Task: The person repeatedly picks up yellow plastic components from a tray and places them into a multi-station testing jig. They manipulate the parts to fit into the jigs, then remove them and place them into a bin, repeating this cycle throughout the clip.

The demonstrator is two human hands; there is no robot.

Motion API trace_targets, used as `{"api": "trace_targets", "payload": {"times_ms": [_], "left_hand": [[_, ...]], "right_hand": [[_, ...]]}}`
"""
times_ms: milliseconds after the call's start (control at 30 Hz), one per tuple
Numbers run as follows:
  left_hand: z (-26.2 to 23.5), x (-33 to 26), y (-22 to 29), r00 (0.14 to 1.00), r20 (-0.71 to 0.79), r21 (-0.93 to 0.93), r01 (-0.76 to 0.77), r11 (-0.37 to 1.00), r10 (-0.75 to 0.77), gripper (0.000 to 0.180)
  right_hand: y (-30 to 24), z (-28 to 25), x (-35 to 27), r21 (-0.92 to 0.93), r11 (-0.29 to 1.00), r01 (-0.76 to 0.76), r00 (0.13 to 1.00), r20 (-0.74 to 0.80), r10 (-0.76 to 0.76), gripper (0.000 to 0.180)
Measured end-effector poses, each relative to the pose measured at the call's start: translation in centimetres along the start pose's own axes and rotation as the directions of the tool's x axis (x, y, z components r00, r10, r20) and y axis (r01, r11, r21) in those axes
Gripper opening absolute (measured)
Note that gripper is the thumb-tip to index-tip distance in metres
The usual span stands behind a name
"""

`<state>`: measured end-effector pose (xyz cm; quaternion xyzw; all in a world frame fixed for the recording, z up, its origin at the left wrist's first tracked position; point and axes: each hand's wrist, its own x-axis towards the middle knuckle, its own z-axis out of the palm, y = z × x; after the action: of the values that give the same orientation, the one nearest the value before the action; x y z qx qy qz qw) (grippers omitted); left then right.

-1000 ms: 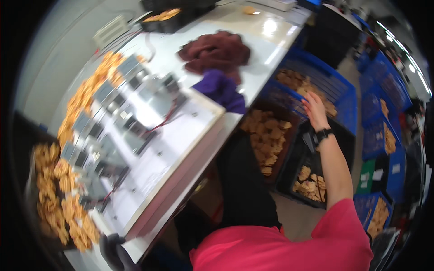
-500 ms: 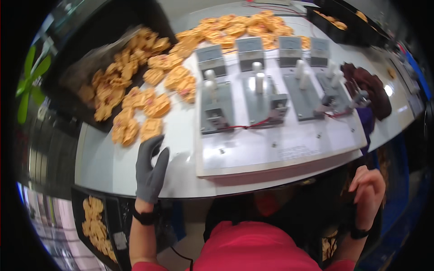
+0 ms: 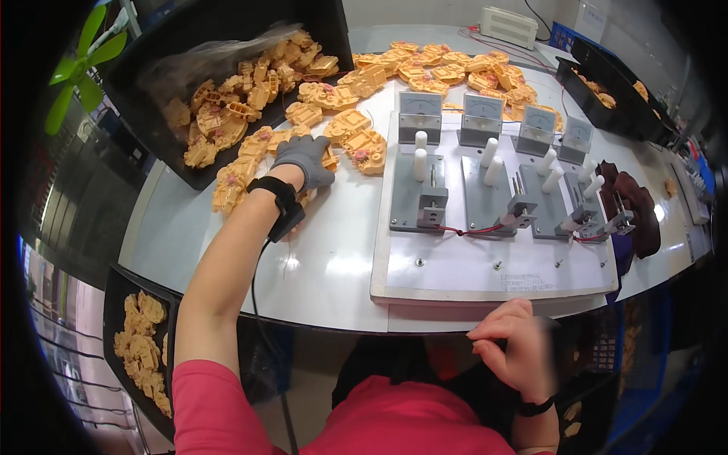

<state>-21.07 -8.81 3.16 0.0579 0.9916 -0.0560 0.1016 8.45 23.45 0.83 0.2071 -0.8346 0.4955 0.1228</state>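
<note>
Among the orange moulded plastic parts on the left of the white table, my grey-gloved left hand (image 3: 305,161) reaches down with bent fingers. An orange plastic part (image 3: 331,159) shows between its thumb and fingers, mostly covered by the glove. More such parts (image 3: 364,150) lie beside the hand, some with small reddish pieces in them. My bare right hand (image 3: 517,350) hovers off the table's front edge, its fingers loosely curled and nothing visible in them; part of it is blurred. Ahead of it stands a white test board (image 3: 447,269) bearing grey fixtures (image 3: 485,197) with white posts.
A black bin (image 3: 171,53) of orange parts tilts at the back left. Dial meters (image 3: 481,110) line the board's far side. A black tray (image 3: 618,95) stands at the back right, near brown cloth (image 3: 641,212). Below left is another parts bin (image 3: 173,303); a green fan (image 3: 80,68) stands beyond.
My left hand has moved forward and right, from the table's front onto the orange parts, and closed over one. My right hand has shifted left. The whole view has also shifted.
</note>
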Motion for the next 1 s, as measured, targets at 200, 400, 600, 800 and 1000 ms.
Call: {"api": "trace_targets", "payload": {"times_ms": [200, 400, 600, 800, 1000], "left_hand": [[-1.6, -2.3, 0.4, 0.99, 0.098, -0.127, -0.084, 0.988, 0.097, 0.091], [-1.1, -4.2, -2.2, 0.973, -0.086, -0.484, -0.229, 0.844, 0.215, 0.087], [-3.8, -11.4, -1.5, 0.931, -0.326, -0.852, -0.364, 0.376, 0.163, 0.085], [-2.4, -19.6, 1.8, 0.903, -0.372, -0.877, -0.265, -0.401, 0.217, 0.065], [2.2, -23.4, 5.1, 0.923, -0.308, -0.888, -0.193, -0.417, 0.228, 0.089]], "right_hand": [[-0.3, -0.3, 0.2, -0.007, 1.0, -0.011, 1.0, 0.023, 0.012, 0.014], [-0.1, -0.1, 0.2, 0.002, 1.0, 0.007, 1.0, 0.001, -0.007, 0.014], [-0.1, -0.1, 0.0, 0.01, 1.0, -0.006, 1.0, -0.014, 0.006, 0.013], [-0.5, 2.1, -0.2, 0.27, 0.963, -0.02, 1.0, -0.007, 0.023, 0.036], [-2.5, 7.8, 2.0, 0.558, 0.827, -0.07, 0.996, 0.088, 0.025, 0.071]]}}
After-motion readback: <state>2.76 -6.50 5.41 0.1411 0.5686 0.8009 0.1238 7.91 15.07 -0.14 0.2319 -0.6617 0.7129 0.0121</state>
